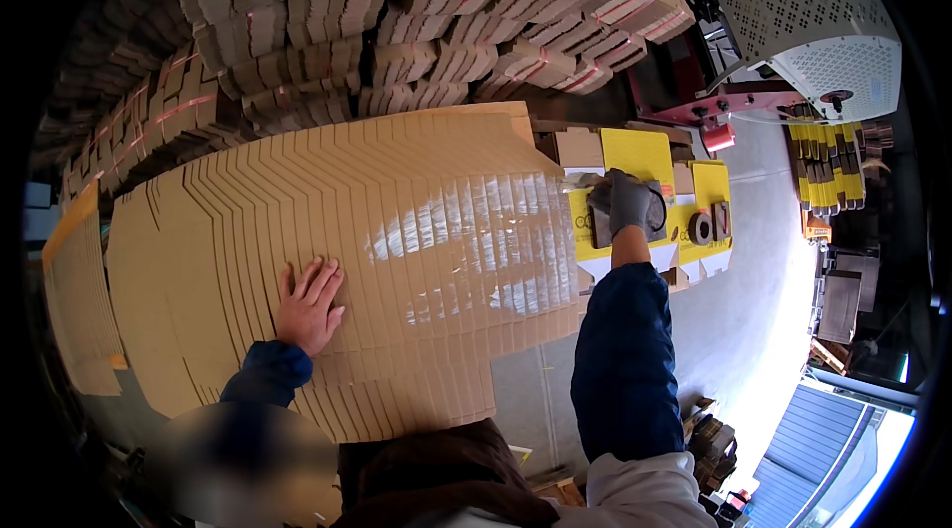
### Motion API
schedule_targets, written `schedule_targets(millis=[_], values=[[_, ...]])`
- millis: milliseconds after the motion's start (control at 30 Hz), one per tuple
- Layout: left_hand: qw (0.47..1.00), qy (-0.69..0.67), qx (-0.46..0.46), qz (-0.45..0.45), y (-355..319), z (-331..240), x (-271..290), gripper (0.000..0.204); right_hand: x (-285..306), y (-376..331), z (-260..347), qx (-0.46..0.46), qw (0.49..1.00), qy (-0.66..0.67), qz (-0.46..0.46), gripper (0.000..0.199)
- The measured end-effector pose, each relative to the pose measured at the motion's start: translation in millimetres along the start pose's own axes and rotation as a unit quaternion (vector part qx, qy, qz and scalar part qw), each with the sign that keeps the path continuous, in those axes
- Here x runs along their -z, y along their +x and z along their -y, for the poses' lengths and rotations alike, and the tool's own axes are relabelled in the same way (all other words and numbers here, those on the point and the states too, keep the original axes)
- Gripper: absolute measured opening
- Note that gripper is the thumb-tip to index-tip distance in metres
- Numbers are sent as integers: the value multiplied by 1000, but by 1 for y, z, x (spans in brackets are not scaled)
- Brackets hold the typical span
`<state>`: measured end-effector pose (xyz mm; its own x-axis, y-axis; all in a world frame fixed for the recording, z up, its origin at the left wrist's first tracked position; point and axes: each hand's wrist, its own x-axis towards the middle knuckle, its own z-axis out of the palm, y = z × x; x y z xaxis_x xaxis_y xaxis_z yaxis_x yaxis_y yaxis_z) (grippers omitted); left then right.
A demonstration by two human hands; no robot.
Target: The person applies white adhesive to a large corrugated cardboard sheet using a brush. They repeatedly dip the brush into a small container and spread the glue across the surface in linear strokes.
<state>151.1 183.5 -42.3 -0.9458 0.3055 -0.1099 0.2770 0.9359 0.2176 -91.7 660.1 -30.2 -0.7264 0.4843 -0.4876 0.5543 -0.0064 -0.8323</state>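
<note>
Cardboard sheets point(218, 260) lie fanned out in overlapping rows before me, their stepped edges showing. Wet-looking white streaks point(446, 216) cover the strips at their right side. My bare left hand point(309, 308) rests flat on the sheets, fingers spread. My right hand point(629, 203), in a grey glove, is closed around what looks like a brush, whose pale end point(583, 181) points left, close to the sheets' right edge. A dark grey container point(601, 221) with a black loop handle point(657, 209) is under and beside this hand, partly hidden by it.
Yellow printed cartons point(635, 151) support the container and tape rolls point(701, 227) at the right. Bundled flat cardboard point(436, 22) is stacked high at the back. A machine with a perforated pale cover point(808, 12) stands back right. More sheets point(79, 300) lean at far left.
</note>
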Motion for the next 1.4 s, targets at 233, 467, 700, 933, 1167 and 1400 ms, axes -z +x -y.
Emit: schedule_targets(millis=[233, 467, 700, 933, 1167, 1400], values=[[1000, 1, -8, -5, 3, 0, -1, 59, 3, 1, 6, -3, 1000, 17, -3, 19], [1000, 10, -10, -9, 1, 0, 0, 60, -5, 7, 1, 1, 1000, 25, 1, 17], [1000, 3, -13, -4, 1, 2, -2, 59, 12, 33, -36, 113, 985, -127, -3, 21], [1000, 12, -5, 9, -8, 6, -2, 61, -25, -162, -44, 267, 927, -128, 230, 17], [1000, 2, -14, 2, 2, 1, -5, 61, 15, -128, -36, 287, 890, -347, 71, 20], [1000, 16, -3, -12, -3, 4, -7, 56, -55, -162, -35, 362, 842, -374, 142, 18]])
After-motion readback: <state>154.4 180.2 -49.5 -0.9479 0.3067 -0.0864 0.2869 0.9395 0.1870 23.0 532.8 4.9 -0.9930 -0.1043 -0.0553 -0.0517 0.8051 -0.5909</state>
